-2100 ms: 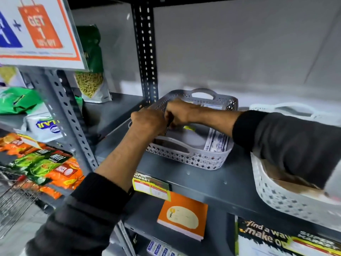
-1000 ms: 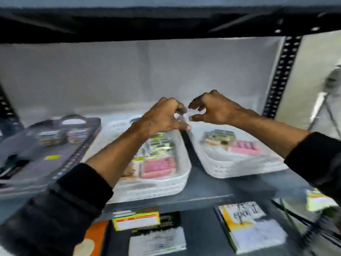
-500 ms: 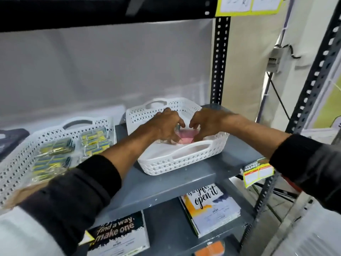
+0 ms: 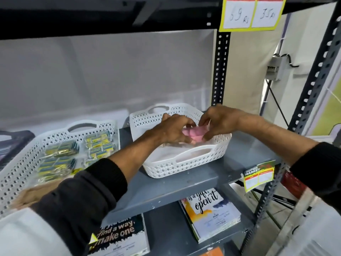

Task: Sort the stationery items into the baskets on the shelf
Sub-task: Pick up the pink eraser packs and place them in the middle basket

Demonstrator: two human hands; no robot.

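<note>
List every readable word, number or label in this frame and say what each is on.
"69 Rs" and "35 Rs": handwritten on the price sign on the upper shelf edge.
"SUPER MARKET": shelf tag; smaller print unreadable.
"is a gift, open it": notebook cover below.
"find a way, make one": dark notebook.
Yellow packets in the left basket: print too blurred.

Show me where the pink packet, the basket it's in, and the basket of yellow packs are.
Pink packet (image 4: 193, 133): head view, on the pink face showing between the two hands.
Right white basket (image 4: 177, 168): head view, on its front lattice wall.
Left white basket (image 4: 22, 161): head view, on its perforated left wall.
</note>
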